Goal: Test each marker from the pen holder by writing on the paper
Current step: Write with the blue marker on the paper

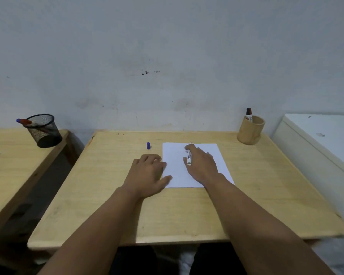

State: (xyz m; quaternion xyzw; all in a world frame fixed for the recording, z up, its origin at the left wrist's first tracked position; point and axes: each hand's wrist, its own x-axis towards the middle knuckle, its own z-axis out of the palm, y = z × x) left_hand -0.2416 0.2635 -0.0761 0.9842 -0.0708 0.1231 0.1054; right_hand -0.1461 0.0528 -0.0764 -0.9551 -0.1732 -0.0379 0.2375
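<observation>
A white sheet of paper (175,155) lies on the wooden desk (187,211). My right hand (202,165) rests on the paper and grips a white marker (189,157), its tip pointing away toward the sheet's far edge. The marker's blue cap (148,145) stands on the desk just left of the paper. My left hand (147,175) lies flat, fingers spread, with its thumb on the paper's left edge. A wooden pen holder (250,132) at the desk's far right corner holds one black-capped marker (249,114).
A black mesh cup (45,131) with red and blue pens leans on a second wooden table (12,155) at the left, across a gap. A white cabinet (322,139) stands right of the desk. A grey wall runs behind.
</observation>
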